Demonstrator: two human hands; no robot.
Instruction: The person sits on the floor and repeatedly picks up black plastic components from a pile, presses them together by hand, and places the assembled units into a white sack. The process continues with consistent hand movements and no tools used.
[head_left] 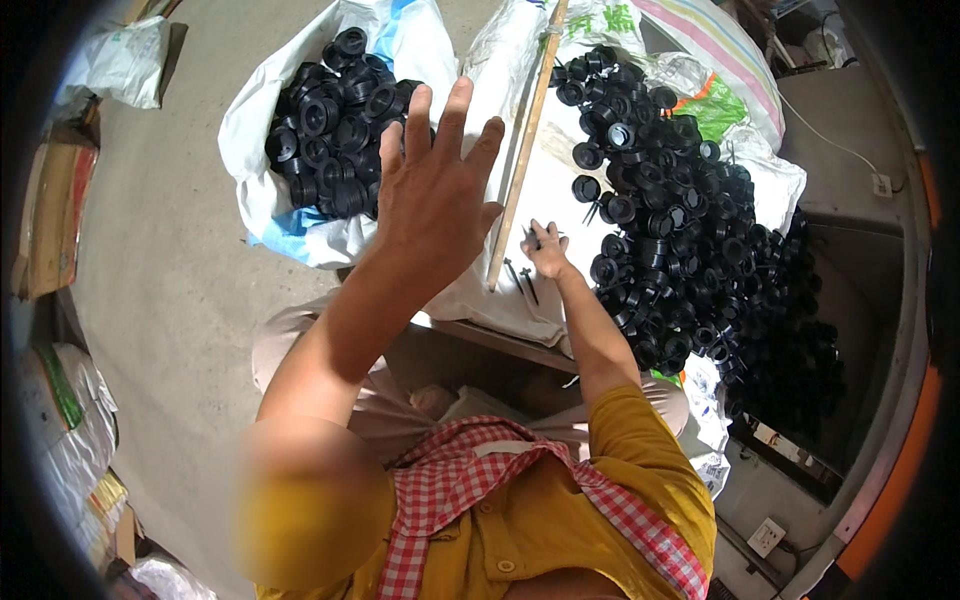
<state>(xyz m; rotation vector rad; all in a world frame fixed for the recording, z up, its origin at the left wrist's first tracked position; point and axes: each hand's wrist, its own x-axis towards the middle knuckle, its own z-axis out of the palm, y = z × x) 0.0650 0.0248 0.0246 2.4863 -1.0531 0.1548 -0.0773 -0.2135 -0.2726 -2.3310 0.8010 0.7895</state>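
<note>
The grey floor (190, 280) takes up the largest area, at the left side of the view. To its right is a tabletop (505, 341) covered with white sheeting (560, 185), in front of the seated person. A large heap of round black plastic parts (680, 220) covers the right part of the sheeting, the parts lying loose and at mixed angles, with a few separate ones along its left edge. An open white sack (245, 150) with blue patches is located left of the tabletop and contains a smaller quantity of similar black parts (335, 140). A narrow wooden strip (525, 150) lies slantwise between sack and heap. The left hand (435, 205) is raised, back uppermost, its fingers (455, 115) spread and holding nothing visible; in view it overlaps the sack's right side. The right hand (548, 252) is low over the sheeting, between strip and heap, with fingers bent; something dark shows at the fingertips, but whether they pinch it cannot be determined. Smallest are several thin black pieces (522, 283), lying on the sheeting beside the strip's near end.
</note>
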